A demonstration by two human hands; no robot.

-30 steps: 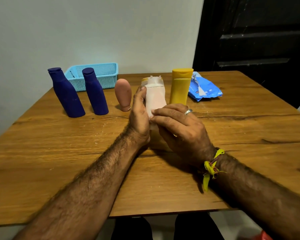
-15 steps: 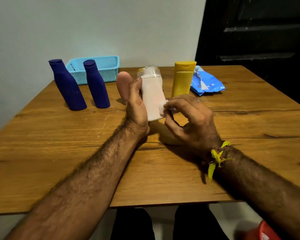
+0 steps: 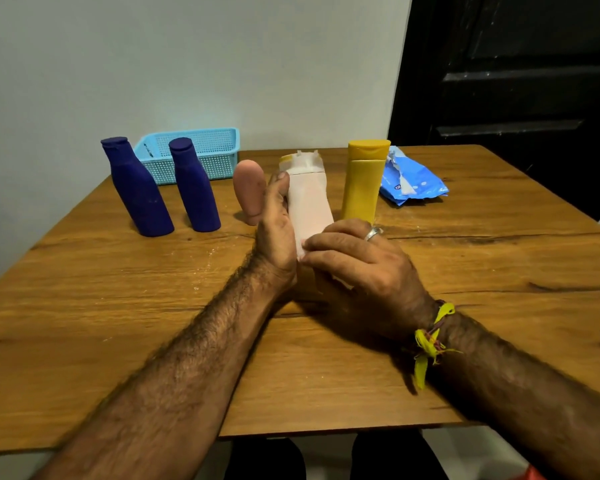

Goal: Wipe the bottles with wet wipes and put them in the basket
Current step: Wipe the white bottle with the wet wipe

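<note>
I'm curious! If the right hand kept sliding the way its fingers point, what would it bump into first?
The right hand points leftward, so it would probably meet the left hand first, which grips the white bottle right beside its fingertips.

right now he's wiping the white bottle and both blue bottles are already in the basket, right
Not quite. The head view shows both blue bottles standing on the table in front of the basket, not in it. The left hand does hold the white bottle while the right hand wipes it.
</note>
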